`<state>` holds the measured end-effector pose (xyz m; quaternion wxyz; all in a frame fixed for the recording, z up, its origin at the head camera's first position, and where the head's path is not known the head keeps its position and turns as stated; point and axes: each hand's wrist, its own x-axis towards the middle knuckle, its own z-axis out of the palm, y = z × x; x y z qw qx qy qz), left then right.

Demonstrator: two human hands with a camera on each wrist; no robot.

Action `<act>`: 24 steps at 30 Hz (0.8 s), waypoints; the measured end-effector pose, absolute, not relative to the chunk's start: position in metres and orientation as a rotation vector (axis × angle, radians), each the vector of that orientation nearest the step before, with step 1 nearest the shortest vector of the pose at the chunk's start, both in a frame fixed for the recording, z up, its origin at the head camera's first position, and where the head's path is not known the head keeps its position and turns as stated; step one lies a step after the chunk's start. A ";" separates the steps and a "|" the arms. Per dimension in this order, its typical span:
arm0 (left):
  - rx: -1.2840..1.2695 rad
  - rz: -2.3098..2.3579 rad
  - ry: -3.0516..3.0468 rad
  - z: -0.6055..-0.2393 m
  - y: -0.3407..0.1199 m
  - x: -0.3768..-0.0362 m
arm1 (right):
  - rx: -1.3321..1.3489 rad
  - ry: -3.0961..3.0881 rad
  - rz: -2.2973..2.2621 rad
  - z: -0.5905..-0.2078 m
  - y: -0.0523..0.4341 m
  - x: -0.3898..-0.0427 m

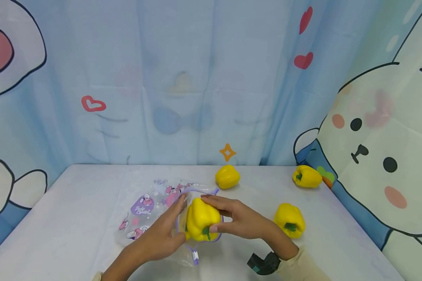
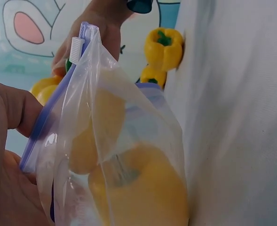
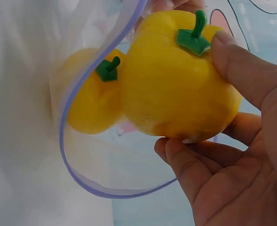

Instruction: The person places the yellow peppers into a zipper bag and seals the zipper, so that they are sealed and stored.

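My right hand (image 1: 240,216) grips a yellow bell pepper (image 1: 202,218) with a green stem, thumb near the stem and fingers on the opposite side. That pepper is at the gaping mouth of a clear zip bag (image 1: 138,222) with a purple rim and pink cartoon prints. With my left hand (image 1: 161,236) I hold the bag by its rim, thumb and fingers on either side, as the left wrist view shows. Another yellow bell pepper (image 3: 89,103) lies inside the bag, behind the plastic. A white slider (image 1: 195,255) sits on the rim's near end.
Three more yellow peppers rest on the white table (image 1: 56,234): one behind the bag (image 1: 227,176), one at the far right (image 1: 306,176), one beside my right forearm (image 1: 290,220). A blue curtain (image 1: 176,78) with cartoon prints hangs behind the table. A black device (image 1: 263,263) is on my right wrist.
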<state>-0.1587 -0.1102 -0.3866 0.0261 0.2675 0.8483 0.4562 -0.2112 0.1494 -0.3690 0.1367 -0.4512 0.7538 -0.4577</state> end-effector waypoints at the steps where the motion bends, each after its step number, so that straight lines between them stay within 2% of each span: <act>1: 0.827 1.406 2.621 -0.387 -0.110 -0.159 | -1.303 2.180 -1.332 -0.370 0.149 -0.212; 12: 0.766 1.443 2.645 -0.380 -0.115 -0.159 | -1.256 2.184 -1.339 -0.374 0.144 -0.213; 24: 0.836 1.409 2.652 -0.379 -0.114 -0.157 | -1.211 2.343 -1.339 -0.379 0.139 -0.213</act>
